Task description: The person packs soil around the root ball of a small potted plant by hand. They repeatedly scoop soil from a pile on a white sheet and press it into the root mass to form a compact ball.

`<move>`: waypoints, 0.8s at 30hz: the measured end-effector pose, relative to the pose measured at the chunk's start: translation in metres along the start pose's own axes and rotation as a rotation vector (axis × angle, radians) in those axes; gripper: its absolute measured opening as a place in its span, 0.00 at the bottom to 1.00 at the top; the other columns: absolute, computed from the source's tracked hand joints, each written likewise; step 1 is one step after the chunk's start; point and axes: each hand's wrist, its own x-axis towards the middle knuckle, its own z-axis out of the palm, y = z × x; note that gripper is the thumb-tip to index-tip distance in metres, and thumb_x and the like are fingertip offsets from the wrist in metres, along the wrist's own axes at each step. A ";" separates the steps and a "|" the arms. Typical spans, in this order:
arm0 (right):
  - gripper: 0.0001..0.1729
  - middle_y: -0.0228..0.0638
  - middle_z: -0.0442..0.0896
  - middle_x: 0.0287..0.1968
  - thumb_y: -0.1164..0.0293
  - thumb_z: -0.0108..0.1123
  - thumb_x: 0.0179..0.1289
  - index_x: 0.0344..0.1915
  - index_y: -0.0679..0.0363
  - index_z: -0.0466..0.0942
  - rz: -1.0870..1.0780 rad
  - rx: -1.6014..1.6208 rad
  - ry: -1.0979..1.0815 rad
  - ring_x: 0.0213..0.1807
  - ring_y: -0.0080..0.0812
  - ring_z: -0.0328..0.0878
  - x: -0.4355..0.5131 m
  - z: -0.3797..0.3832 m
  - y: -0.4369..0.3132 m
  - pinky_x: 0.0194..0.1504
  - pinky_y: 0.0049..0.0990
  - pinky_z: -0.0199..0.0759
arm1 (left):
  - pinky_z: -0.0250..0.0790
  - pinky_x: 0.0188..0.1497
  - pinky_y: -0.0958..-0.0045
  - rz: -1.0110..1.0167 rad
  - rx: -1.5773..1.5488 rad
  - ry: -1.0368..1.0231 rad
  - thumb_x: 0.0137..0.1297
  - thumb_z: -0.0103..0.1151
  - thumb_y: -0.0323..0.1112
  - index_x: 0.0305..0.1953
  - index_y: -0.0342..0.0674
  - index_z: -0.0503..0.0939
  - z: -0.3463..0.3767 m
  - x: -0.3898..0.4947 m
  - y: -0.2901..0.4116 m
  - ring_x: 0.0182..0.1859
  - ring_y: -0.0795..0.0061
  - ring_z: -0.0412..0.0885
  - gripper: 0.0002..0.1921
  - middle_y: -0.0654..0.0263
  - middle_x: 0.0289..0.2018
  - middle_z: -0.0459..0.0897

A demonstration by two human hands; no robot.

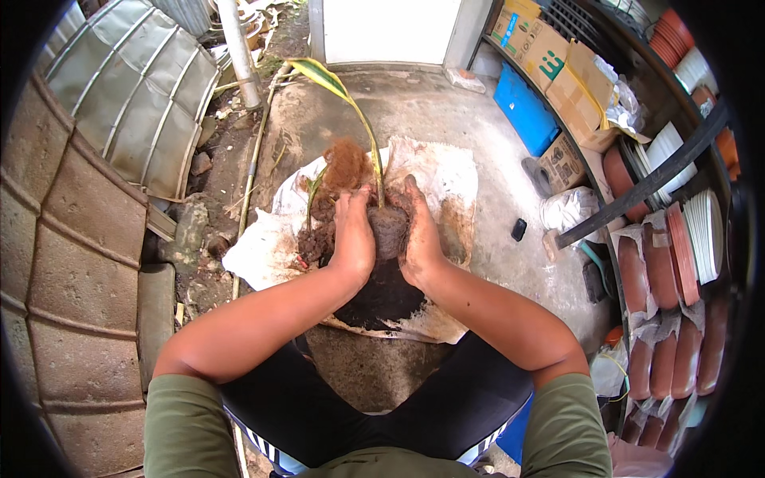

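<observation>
My left hand (352, 233) and my right hand (423, 233) cup a rounded root ball (388, 236) of packed soil from its two sides. From its top rises a long snake plant leaf (323, 79), green with yellow edges, arching away to the left. Dark, loose soil (382, 302) lies under and in front of my wrists on a spread white woven sack (445, 164). Beside my left hand are a heap of brown soil (317, 239) and a smaller plant (312, 194). A tuft of brown fibre (348, 160) lies just beyond. Soil clings to my right hand.
Shelving on the right holds cardboard boxes (578, 89) and stacked brown plastic planters (633, 281). A dark bar (645, 179) slants out from it. A small black object (519, 229) lies on the concrete floor (502, 185). Roof tiles (89, 269) stand at the left, near a bamboo pole (254, 167).
</observation>
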 end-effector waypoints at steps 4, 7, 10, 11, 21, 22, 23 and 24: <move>0.30 0.36 0.83 0.49 0.48 0.51 0.78 0.61 0.63 0.74 0.025 -0.111 0.175 0.47 0.29 0.82 0.009 -0.006 0.004 0.57 0.32 0.75 | 0.56 0.71 0.54 0.233 0.435 -0.032 0.70 0.45 0.22 0.62 0.29 0.70 -0.001 -0.002 -0.004 0.65 0.42 0.62 0.20 0.42 0.59 0.65; 0.27 0.35 0.83 0.47 0.52 0.51 0.78 0.58 0.65 0.75 -0.064 -0.144 0.244 0.43 0.27 0.82 0.017 -0.014 0.012 0.53 0.30 0.75 | 0.59 0.70 0.53 0.334 0.545 -0.073 0.71 0.44 0.20 0.62 0.27 0.70 0.003 -0.001 0.000 0.66 0.38 0.66 0.19 0.38 0.62 0.67; 0.24 0.35 0.83 0.47 0.57 0.50 0.79 0.59 0.66 0.75 -0.127 -0.241 0.128 0.43 0.27 0.81 0.013 -0.014 0.009 0.52 0.30 0.74 | 0.62 0.69 0.52 0.378 0.690 -0.088 0.73 0.42 0.22 0.62 0.26 0.69 0.001 -0.006 0.003 0.66 0.36 0.68 0.18 0.35 0.64 0.68; 0.24 0.35 0.83 0.47 0.57 0.50 0.79 0.58 0.67 0.75 -0.136 -0.232 0.115 0.44 0.28 0.80 0.012 -0.012 0.008 0.52 0.30 0.73 | 0.63 0.68 0.52 0.373 0.702 -0.094 0.74 0.41 0.23 0.62 0.26 0.69 -0.001 -0.007 0.004 0.66 0.36 0.69 0.18 0.35 0.65 0.68; 0.22 0.39 0.83 0.49 0.62 0.45 0.80 0.54 0.70 0.78 -0.328 -0.145 0.089 0.51 0.30 0.79 -0.002 0.006 -0.003 0.59 0.31 0.70 | 0.66 0.61 0.63 0.037 0.112 -0.029 0.83 0.37 0.47 0.51 0.25 0.78 0.011 0.008 0.021 0.54 0.53 0.79 0.27 0.41 0.50 0.82; 0.22 0.40 0.83 0.50 0.62 0.44 0.80 0.54 0.70 0.77 -0.335 -0.165 0.067 0.51 0.31 0.79 0.002 0.003 -0.001 0.60 0.31 0.69 | 0.66 0.60 0.64 -0.053 -0.015 -0.023 0.83 0.36 0.47 0.51 0.26 0.78 0.010 0.009 0.023 0.52 0.57 0.79 0.27 0.44 0.49 0.82; 0.22 0.38 0.82 0.46 0.61 0.44 0.80 0.51 0.70 0.78 -0.320 -0.154 0.066 0.48 0.28 0.77 0.005 0.000 0.001 0.55 0.30 0.69 | 0.66 0.60 0.65 -0.143 -0.141 -0.016 0.82 0.36 0.48 0.51 0.26 0.79 0.010 0.010 0.024 0.50 0.61 0.79 0.27 0.47 0.48 0.83; 0.23 0.36 0.80 0.42 0.61 0.44 0.80 0.48 0.70 0.79 -0.305 -0.146 0.072 0.44 0.26 0.75 0.006 -0.001 0.001 0.51 0.30 0.68 | 0.66 0.59 0.67 -0.239 -0.271 -0.012 0.82 0.36 0.48 0.50 0.27 0.79 0.011 0.009 0.028 0.48 0.64 0.78 0.28 0.50 0.47 0.83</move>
